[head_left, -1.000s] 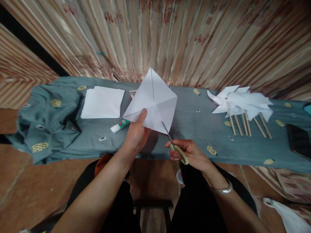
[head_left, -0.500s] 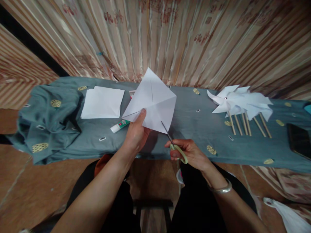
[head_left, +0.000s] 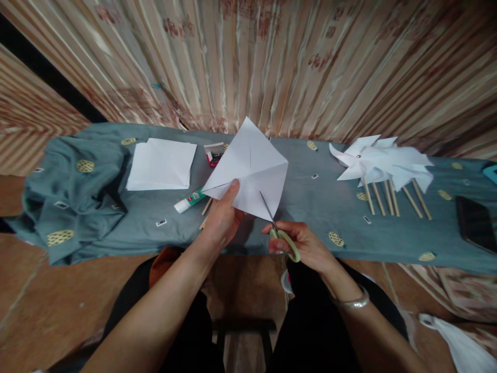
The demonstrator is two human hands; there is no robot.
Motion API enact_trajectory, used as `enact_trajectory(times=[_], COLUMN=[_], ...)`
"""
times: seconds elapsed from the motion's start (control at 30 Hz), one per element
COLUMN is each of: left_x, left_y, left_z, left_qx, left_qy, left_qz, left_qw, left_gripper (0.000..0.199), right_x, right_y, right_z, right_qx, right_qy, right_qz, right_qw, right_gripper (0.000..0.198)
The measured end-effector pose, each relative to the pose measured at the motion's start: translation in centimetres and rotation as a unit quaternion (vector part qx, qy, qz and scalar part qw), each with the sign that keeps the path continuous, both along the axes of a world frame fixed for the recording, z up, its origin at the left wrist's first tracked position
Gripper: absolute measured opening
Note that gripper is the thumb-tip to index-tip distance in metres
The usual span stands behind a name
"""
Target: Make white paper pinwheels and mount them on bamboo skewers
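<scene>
My left hand (head_left: 225, 215) grips a square sheet of white paper (head_left: 254, 160) near its lower left edge, thumb on top. The sheet is creased and has slits running in from its left and upper corners. Closed around the handles of pale green scissors (head_left: 285, 243), my right hand (head_left: 305, 244) holds their blades at the sheet's lower corner, pointing toward its middle. Below the sheet's left corner lies a glue stick (head_left: 189, 201), partly covered. Thin wooden sticks (head_left: 205, 210) show beside my left wrist, and a small red and white box (head_left: 213, 157) sits behind the sheet.
A stack of white paper (head_left: 161, 165) lies on the left of the cloth-covered table (head_left: 310, 207). At the right are several paper pinwheels (head_left: 384, 160) on wooden sticks and a dark phone (head_left: 476, 223). Bunched cloth (head_left: 77, 191) fills the left end; a curtain (head_left: 248, 62) hangs behind.
The paper and my left hand have shifted slightly right and down, so the scissor blades sit farther into the lower corner. More of the small box and the wooden sticks shows.
</scene>
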State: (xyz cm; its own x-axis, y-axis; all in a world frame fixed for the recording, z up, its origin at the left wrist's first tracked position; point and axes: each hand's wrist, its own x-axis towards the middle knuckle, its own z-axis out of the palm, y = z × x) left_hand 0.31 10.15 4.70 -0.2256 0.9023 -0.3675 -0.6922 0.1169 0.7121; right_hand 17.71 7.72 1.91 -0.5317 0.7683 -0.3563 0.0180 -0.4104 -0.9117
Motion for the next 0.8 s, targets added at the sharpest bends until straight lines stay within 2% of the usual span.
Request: enact_trajectory(times=[0.13,0.53,0.8], left_x=[0.12,-0.05,-0.16], left_y=[-0.11,-0.19,-0.13], left_z=[0.06,0.2,0.14], left_qx=[-0.001,-0.002,-0.012], left_qy=[-0.002,0.002,-0.002], left_qz=[-0.005,-0.012,-0.01], left_qw=[1.0,1.0,1.0], left_gripper=[0.026,0.033,0.031], right_x=[0.16,-0.44,-0.52], right_y=[-0.03,-0.04,-0.07], right_z=[-0.03,0.24,0.31], right_qx=[0.009,-0.046,-0.042], right_qy=[-0.006,0.014,0.007], right_qz=[0.003,-0.031,-0.033], right_qw=[1.0,0.998,0.999], right_gripper=[0.046,0.044,0.045])
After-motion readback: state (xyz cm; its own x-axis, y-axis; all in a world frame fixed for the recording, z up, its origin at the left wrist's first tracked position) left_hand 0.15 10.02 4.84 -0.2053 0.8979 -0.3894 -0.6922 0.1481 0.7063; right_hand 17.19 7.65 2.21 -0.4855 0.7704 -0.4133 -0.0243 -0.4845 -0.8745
